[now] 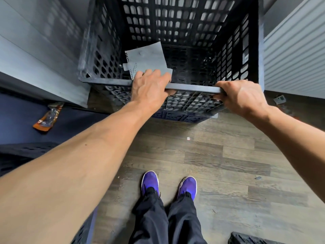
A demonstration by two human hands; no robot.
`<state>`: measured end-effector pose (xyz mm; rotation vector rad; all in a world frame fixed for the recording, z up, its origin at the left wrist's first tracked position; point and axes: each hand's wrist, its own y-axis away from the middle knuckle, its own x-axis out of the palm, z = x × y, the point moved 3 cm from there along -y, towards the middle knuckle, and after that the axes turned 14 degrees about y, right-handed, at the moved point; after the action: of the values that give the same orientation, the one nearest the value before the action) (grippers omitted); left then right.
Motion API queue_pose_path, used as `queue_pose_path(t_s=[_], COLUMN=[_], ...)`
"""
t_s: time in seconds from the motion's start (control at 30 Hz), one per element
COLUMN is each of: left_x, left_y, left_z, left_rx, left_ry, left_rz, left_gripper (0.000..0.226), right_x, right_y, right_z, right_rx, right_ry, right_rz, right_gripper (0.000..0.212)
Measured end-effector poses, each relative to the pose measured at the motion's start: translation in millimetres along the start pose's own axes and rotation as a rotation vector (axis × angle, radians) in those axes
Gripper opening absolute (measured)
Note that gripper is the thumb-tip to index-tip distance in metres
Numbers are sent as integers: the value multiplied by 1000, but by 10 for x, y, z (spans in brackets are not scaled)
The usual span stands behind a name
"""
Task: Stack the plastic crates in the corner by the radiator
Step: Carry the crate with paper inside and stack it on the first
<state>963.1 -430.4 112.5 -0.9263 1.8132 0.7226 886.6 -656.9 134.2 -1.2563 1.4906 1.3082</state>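
Head view, looking down. A black perforated plastic crate stood in the corner, its left wall beside a grey wall panel and its right wall beside the white ribbed radiator. It appeared to rest on a second, dark blue crate, whose lattice showed below the near rim; the seating could not be confirmed. Both hands were clamped on that near rim: the left hand near its middle, fingers curled over the rim into the crate, and the right hand at the near right corner. Sheets of grey paper lay inside against the left wall, just beyond the left fingers. On the wood-plank floor stood the person's purple shoes. An orange wrapper lay at the left, and parts of further black crates showed at the lower left and lower right.
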Motion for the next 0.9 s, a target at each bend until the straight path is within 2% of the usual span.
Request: queue_pose_path(t_s=[0.07, 0.17, 0.3, 0.4, 0.53, 0.77, 0.9], left_x=[-100, -343, -551, -552, -560, -533, -531], left_y=[63, 249, 402, 387, 382, 347, 427], left_z=[157, 655, 1157, 1185, 1178, 1231, 1215], left_rx=[12, -79, -103, -87, -89, -80, -44], left_ry=[28, -42, 34, 73, 127, 91, 52], left_rz=[11, -20, 24, 29, 21, 19, -45], left_gripper=[36, 40, 29, 21, 18, 9, 10], right_x=[0, -14, -99, -165, -215, -198, -169], right_y=[3, -42, -151, -307, -501, -443, -360], right_z=[2, 21, 296, 666, 956, 983, 1039], right_rx=[-2, 31, -19, -80, -61, -17, -2], right_ry=[-2, 9, -60, -89, -57, -42, -1], right_rz=[19, 60, 53, 46, 80, -16, -51], right_gripper=[19, 17, 24, 26, 25, 34, 34])
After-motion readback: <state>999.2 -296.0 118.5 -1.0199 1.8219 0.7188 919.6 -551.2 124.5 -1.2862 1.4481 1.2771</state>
